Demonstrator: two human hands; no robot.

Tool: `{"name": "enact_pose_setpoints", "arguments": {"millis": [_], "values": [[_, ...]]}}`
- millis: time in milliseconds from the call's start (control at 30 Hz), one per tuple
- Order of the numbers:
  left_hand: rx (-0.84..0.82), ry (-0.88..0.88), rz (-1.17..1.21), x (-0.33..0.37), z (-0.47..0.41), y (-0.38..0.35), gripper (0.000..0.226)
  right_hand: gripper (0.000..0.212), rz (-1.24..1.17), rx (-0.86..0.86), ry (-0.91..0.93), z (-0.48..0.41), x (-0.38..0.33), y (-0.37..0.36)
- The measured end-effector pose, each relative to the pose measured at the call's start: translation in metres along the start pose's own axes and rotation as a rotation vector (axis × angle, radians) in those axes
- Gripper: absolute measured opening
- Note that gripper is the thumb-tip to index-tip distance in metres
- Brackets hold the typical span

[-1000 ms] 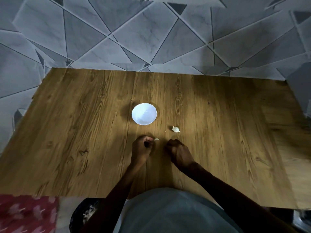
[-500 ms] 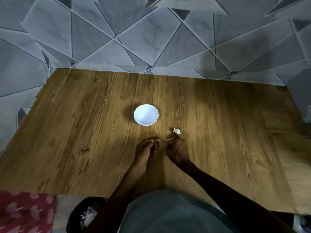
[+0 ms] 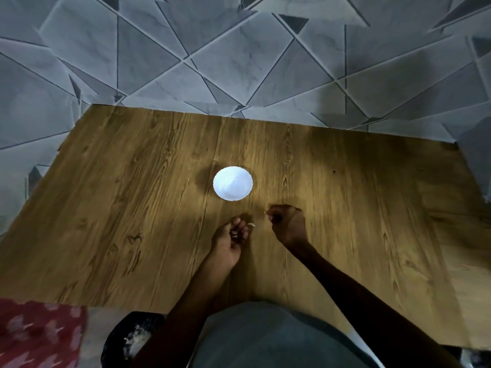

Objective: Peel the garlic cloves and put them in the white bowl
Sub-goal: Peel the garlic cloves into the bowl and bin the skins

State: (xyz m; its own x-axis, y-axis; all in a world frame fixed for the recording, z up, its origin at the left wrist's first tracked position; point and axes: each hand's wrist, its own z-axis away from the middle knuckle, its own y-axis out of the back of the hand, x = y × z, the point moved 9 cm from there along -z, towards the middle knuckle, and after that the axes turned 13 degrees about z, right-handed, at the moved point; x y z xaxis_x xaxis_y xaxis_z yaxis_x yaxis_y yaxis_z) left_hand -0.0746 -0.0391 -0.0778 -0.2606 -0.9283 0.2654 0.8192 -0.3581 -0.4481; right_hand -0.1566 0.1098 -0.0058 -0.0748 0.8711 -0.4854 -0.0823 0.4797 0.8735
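— Centre of the frame: which of your 2 hands has the garlic?
— My left hand (image 3: pixel 230 236), just under the white bowl (image 3: pixel 232 183). Its fingers are curled round a small pale thing that I judge to be the garlic clove (image 3: pixel 233 233), though it is too small to be sure. Another pale scrap (image 3: pixel 251 224) sits right at those fingertips.
— And the right?
— My right hand (image 3: pixel 288 221), lower right of the bowl, is curled under with a pale speck (image 3: pixel 265 213) at its tips. Whether it pinches skin I cannot tell.
— Which way to the bowl?
— Straight up the frame from my left hand, on the table (image 3: pixel 132 208), near but not touching. The clove's long axis is hidden in my fingers. My left looks the better placed of the 2 for the drop, once the skin is off.
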Motion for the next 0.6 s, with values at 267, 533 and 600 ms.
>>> {"name": "enact_pose_setpoints", "arguments": {"millis": [267,533,600], "values": [[0.049,-0.110,-0.072,0.020,0.004,0.015,0.026,0.024,0.379,-0.093,0.291,0.001,-0.020,-0.032],[0.037,-0.115,-0.079,0.018,0.012,0.022,0.028,0.018,0.437,-0.072,0.268,0.009,-0.027,-0.037],[0.030,-0.119,-0.079,0.017,0.014,0.024,0.027,0.019,0.480,-0.103,0.303,0.013,-0.032,-0.043]]}}
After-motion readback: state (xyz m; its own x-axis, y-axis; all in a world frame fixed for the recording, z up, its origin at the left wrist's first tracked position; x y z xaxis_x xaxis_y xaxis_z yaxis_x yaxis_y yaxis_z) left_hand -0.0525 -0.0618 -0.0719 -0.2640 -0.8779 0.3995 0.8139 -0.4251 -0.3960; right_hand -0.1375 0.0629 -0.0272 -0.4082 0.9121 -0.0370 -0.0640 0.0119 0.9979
